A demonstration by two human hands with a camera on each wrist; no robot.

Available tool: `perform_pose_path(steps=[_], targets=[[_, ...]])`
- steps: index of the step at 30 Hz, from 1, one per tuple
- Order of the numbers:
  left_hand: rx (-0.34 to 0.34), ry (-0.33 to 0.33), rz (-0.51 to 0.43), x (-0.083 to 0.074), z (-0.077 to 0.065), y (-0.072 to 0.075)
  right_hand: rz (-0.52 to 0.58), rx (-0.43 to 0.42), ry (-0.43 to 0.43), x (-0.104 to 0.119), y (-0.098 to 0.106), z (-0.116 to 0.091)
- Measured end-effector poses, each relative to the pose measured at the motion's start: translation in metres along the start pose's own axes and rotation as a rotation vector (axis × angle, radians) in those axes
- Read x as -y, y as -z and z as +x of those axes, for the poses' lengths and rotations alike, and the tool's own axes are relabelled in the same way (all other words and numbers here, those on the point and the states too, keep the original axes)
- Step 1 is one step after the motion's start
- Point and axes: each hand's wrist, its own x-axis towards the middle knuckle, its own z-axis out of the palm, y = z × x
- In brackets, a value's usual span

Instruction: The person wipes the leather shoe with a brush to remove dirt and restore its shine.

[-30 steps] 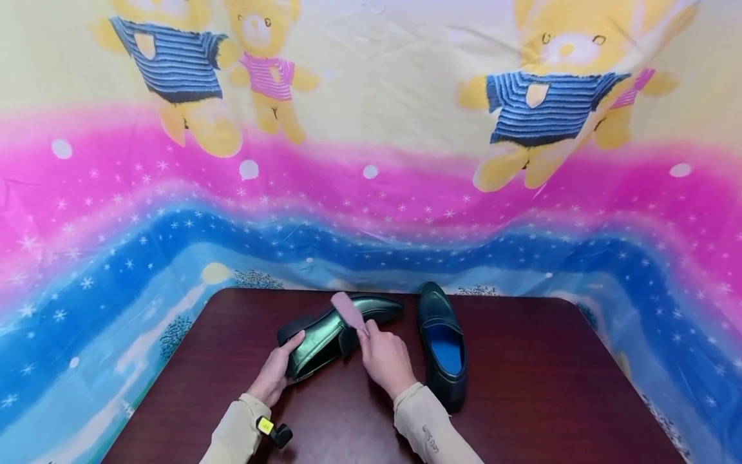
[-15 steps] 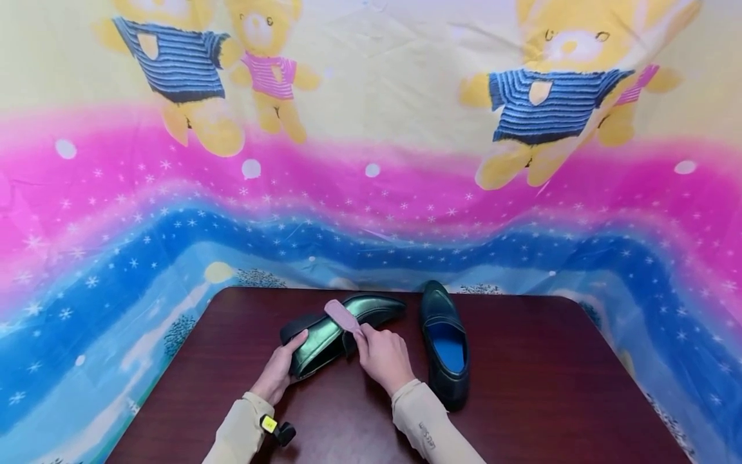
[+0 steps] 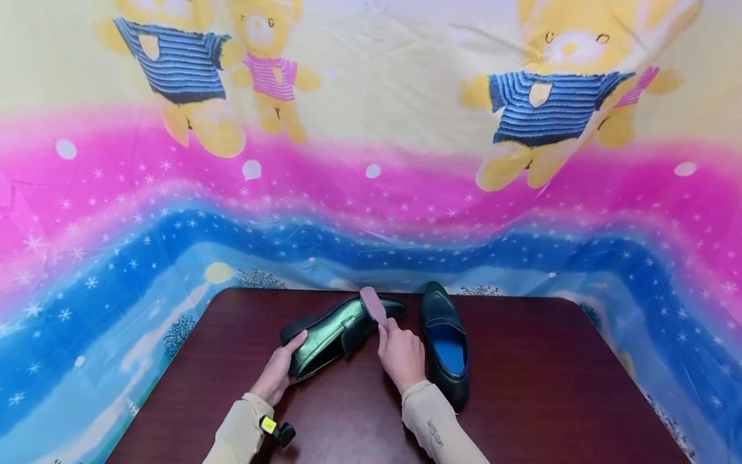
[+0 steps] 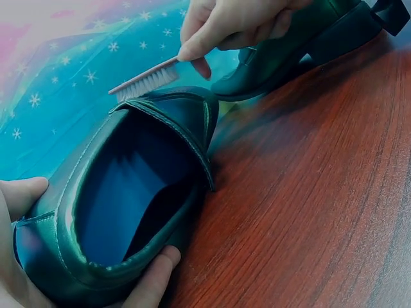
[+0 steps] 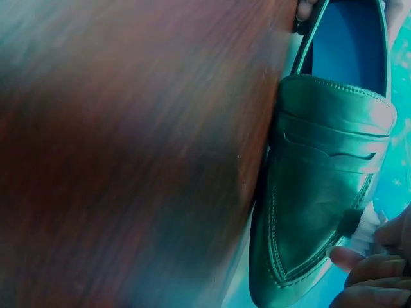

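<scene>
A dark green leather loafer (image 3: 321, 345) lies tilted on its side, toe pointing to the back right. My left hand (image 3: 277, 375) grips it by the heel, thumb on the outer side and fingers underneath. In my right hand (image 3: 401, 356) is a pink-backed brush (image 3: 373, 305), pinched by its handle. Its white bristles (image 4: 149, 82) meet the side of the loafer's upper, toward the toe, in the left wrist view. The right wrist view shows the penny strap (image 5: 327, 149) across the vamp and the bristles low along the stitched toe seam.
The matching loafer (image 3: 445, 351) with a blue insole stands upright just right of my right hand. Both shoes are on a dark red-brown wooden table (image 3: 551, 374). A cloth (image 3: 371, 193) printed with bears and snowflakes hangs behind the table's back edge.
The brush first shifted slightly toward the heel, then my right hand carried it rightward along the loafer's side toward the toe. My left hand keeps its hold on the heel.
</scene>
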Motion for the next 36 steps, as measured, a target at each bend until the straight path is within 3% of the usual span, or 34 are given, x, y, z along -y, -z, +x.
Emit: perform_pose_path(steps=[5,13,16,25,33,36], targets=[[0.004,-0.007,0.010,0.001,-0.001,0.002,0.038,0.010,0.025,0.004,0.003,-0.001],[-0.004,-0.013,0.016,0.000,0.001,0.001,0.074,0.063,0.247,0.029,0.006,-0.003],[-0.010,-0.008,0.013,0.000,-0.001,0.000,0.078,0.071,0.283,0.034,0.006,-0.003],[-0.010,-0.018,-0.015,-0.001,-0.003,-0.004,0.003,0.021,0.223,0.017,0.002,0.002],[-0.006,-0.006,-0.021,0.000,-0.001,-0.004,0.001,0.050,0.057,0.000,0.000,0.005],[-0.009,-0.005,-0.019,0.001,-0.001,-0.003,0.017,0.055,0.033,0.002,0.001,0.006]])
